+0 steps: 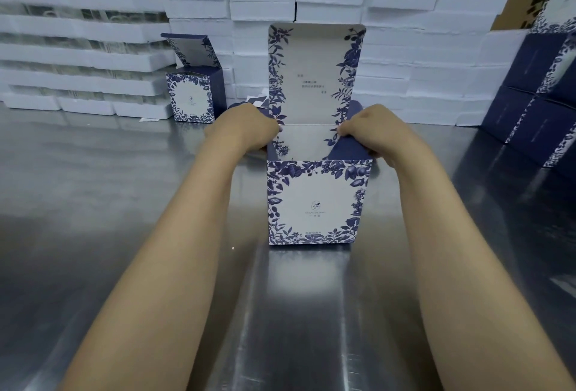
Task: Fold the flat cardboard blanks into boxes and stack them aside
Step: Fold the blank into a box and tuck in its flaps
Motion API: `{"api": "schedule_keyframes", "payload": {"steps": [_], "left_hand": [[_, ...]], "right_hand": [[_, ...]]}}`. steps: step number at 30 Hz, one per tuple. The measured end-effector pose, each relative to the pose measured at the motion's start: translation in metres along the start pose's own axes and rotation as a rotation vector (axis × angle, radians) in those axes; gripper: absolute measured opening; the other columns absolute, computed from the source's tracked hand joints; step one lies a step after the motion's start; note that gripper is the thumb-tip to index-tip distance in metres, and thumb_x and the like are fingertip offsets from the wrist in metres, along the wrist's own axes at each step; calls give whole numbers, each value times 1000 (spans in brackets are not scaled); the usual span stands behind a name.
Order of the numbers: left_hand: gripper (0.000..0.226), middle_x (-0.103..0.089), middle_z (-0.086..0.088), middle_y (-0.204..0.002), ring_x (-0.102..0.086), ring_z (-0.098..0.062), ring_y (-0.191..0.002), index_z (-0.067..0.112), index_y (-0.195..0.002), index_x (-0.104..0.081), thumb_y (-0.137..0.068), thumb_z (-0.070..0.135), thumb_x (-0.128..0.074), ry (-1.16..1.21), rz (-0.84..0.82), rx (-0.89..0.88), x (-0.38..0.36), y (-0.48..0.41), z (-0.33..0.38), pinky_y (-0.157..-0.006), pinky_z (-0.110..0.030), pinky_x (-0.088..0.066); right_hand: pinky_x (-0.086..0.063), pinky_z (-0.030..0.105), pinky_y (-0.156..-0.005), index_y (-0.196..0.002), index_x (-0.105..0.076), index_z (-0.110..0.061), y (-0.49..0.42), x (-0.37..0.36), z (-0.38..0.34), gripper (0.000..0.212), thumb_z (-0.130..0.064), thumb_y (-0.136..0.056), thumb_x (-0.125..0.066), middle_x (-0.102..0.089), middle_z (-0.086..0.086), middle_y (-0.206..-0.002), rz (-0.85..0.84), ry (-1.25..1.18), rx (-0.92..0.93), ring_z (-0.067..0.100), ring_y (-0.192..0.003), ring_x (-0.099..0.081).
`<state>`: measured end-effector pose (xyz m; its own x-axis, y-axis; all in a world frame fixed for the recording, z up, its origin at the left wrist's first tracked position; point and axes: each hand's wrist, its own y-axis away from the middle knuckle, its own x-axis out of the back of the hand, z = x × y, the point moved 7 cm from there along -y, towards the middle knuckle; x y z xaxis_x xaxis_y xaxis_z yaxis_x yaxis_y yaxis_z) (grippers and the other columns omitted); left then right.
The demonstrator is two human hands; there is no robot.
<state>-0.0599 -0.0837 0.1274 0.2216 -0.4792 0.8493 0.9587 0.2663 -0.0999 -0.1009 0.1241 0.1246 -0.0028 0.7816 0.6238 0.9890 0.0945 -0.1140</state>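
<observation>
The printed box (318, 203) is standing upright at the middle of the counter (124, 203), its lid (314, 78) pointing straight up. The left hand (246, 128) and right hand (371, 132) are gripping the box at its side flaps, fingers curled. A second box (193, 94) is sitting near the far edge, and stacked boxes (542, 103) are standing along the right edge.

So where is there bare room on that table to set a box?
Left: bare table between the held box, the finished box and the foam trays. Right: a narrower strip before the navy stack. The back edge is crowded with foam.
</observation>
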Motion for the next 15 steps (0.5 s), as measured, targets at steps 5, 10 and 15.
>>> {"api": "schedule_keyframes", "payload": {"steps": [5,10,15], "left_hand": [[9,-51,-9,-94,-50,-29,-89,11,-85,-48,-84,19,-45,-132,103,-27,-2,2,9,-81,-37,-41],[44,-64,-14,-102,-59,-32,-105,2,-96,-63,-98,41,-43,-11,118,-18,-7,-6,2,-85,-34,-42],[65,-52,0,-42,-45,-11,-34,10,-60,-58,-92,65,-42,258,-79,32,6,-6,-18,-41,-21,-33]], "right_hand": [[-20,27,-50,-53,-27,-19,-4,-3,2,43,-5,-82,-55,-27,3,-51,9,8,57,19,-50,-24],[-29,25,-54,-54,-35,-19,-5,-1,19,40,-10,-80,-65,-37,8,-63,148,-282,3,19,-60,-36],[-27,13,-38,-57,-42,-19,-5,24,23,37,-31,-87,-61,-41,-3,-46,181,-302,-55,11,-36,-36]]}}
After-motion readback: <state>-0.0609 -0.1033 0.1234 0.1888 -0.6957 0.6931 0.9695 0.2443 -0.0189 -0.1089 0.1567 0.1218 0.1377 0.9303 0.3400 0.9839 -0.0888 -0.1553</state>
